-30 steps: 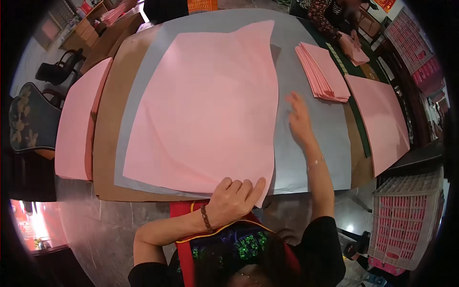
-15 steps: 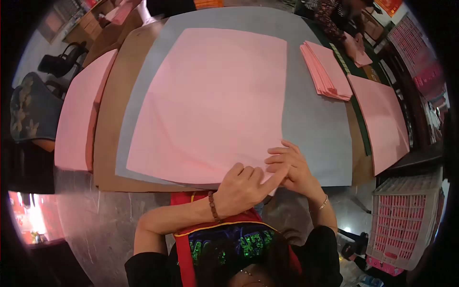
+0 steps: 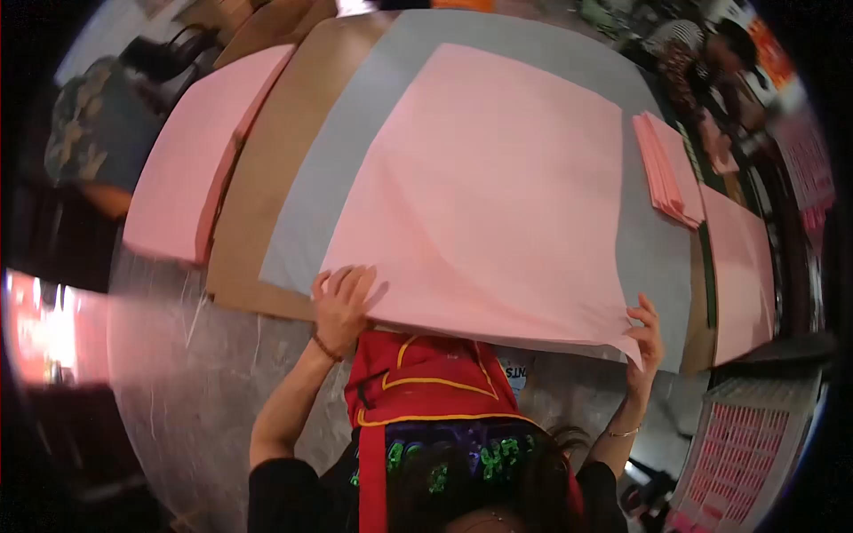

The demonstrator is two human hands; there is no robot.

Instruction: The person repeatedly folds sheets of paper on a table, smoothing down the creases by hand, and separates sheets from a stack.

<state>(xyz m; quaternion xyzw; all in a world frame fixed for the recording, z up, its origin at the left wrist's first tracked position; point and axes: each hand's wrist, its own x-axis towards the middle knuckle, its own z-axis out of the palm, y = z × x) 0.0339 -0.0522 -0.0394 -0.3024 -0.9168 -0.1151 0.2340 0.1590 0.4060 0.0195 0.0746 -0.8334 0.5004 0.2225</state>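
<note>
A large pink sheet (image 3: 498,178) lies over a grey sheet (image 3: 311,204) on the table, with soft creases running through its left and near parts. My left hand (image 3: 342,306) grips its near left corner, fingers bent over the top and thumb out of sight. At the near right corner, my right hand (image 3: 647,342) pinches the edge, and a small tip of the sheet is lifted there. The near edge hangs slightly over the table's front, between my two hands.
Brown board (image 3: 258,266) shows under the grey sheet. A thick pink stack (image 3: 195,160) stands at the left. Folded pink pieces (image 3: 666,169) and another pink pile (image 3: 742,266) lie at the right. A co-worker (image 3: 702,80) sits far right. A plastic crate (image 3: 742,444) is near right.
My hands, together at the near right edge before, have spread to the two near corners. The left hand moved left and took hold of its corner. The view has turned and shifted.
</note>
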